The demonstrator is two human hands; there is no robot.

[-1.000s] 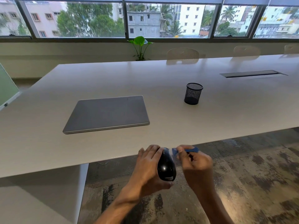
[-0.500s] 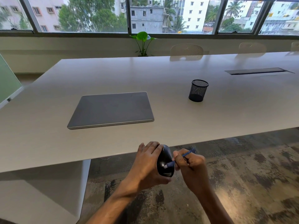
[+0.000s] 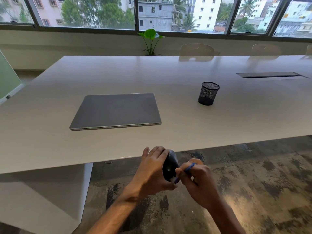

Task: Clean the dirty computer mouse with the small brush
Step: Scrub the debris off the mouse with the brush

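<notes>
Two bare hands are working just in front of the near edge of the white table (image 3: 168, 78), above the dark patterned floor (image 3: 253, 183). The left hand (image 3: 152, 171) is closed around the black computer mouse (image 3: 170, 166), with the fingers wrapped over its far side and the thumb under its lower end, so the mouse is held in the air on its side, not resting on the table. The right hand (image 3: 199, 179) is just beside it and grips the small blue brush (image 3: 184, 171) between thumb and fingers; the handle points up and to the right, and the lower tip of the brush touches the lower part of the mouse, near the left thumb. Whether the bristles are pressed flat I cannot tell, because this part is small and a little blurred. On the table, well apart from the hands, a closed grey laptop (image 3: 116, 110) lies flat, and to its right a black mesh pen cup (image 3: 209, 95) stands upright. Behind the far edge of the table a green plant (image 3: 150, 39) stands below the window.
</notes>
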